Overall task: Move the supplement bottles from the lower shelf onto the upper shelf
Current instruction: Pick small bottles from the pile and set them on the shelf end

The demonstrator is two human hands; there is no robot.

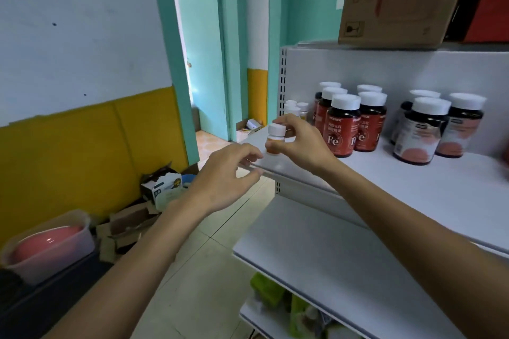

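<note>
Your right hand (300, 140) pinches the small orange bottle with the white cap (274, 139) at the front corner of the white upper shelf (413, 181). Your left hand (228, 176) is loose and holds nothing. Set the bottle flat, well back from the edge, then let go.

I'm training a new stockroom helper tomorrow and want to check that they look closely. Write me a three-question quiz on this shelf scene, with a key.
1. True or false: the red-labelled Fe bottles have black caps.
2. Which hand grips the small white-capped bottle? A) left B) right C) neither
3. Fill in: the Fe bottles stand on the ___ shelf.

Key
1. False; their caps are white.
2. B: the right hand grips it; the left hand holds nothing.
3. Upper: they stand on the upper shelf.
</note>
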